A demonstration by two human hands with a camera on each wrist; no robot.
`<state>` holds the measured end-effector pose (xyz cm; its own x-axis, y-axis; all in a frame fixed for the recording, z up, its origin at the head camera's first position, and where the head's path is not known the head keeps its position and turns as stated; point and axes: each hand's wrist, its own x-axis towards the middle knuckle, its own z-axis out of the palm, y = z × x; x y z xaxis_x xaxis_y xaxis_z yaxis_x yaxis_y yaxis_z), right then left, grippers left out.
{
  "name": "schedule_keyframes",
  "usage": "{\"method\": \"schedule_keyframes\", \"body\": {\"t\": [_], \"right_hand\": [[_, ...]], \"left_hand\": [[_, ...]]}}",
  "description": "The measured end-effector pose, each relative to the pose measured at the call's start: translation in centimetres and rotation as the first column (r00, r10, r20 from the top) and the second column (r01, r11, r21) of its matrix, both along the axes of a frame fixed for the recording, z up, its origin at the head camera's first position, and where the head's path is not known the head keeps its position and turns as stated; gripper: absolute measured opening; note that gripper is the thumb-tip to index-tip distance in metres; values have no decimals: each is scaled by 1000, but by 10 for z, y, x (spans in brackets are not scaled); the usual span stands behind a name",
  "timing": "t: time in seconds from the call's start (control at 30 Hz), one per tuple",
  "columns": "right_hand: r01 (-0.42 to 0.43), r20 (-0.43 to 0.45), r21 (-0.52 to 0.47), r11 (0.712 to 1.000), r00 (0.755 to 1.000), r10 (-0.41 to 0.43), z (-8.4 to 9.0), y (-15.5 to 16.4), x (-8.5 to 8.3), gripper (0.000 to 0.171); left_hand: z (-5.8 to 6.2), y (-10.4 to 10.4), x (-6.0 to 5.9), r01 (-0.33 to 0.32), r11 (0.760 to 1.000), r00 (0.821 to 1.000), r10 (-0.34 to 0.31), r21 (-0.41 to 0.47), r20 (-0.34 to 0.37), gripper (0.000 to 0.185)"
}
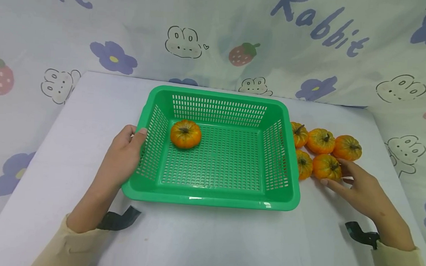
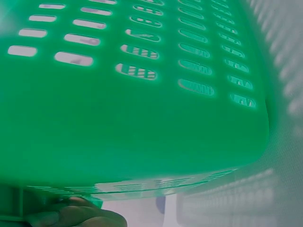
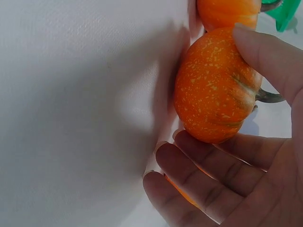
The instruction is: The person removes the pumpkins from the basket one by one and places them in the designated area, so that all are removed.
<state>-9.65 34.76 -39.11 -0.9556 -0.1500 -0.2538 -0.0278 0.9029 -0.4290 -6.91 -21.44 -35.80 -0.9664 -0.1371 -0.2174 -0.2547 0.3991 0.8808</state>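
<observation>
A green plastic basket point(image 1: 209, 202) with slotted walls stands mid-table, and one small orange pumpkin point(image 1: 185, 134) sits inside it toward the left. My left hand point(image 1: 123, 154) grips the basket's left rim, thumb on top and fingers beneath; in the left wrist view the slotted wall fills most of the picture. To the right of the basket, my right hand point(image 1: 363, 189) holds the nearest middle pumpkin point(image 3: 218, 87) between thumb and fingers. The thumb lies against one side of it, and the fingertips reach round the other, close over the table.
Several more small pumpkins point(image 1: 321, 141) are clustered right of the basket, two partly hidden by its wall. A white cloth point(image 1: 229, 242) covers the table. Behind it hangs a curtain point(image 1: 219, 13) printed with rabbits and flowers. Dark straps point(image 1: 119, 220) show at both wrists.
</observation>
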Motion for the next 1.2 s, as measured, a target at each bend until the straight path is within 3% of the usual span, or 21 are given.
{"method": "schedule_keyframes", "body": {"t": [1.2], "right_hand": [[9, -15, -6, 1000, 1000, -9, -4, -2, 1, 99]], "left_hand": [[1, 1, 0, -9, 1000, 1000, 9, -14, 4, 55]]}}
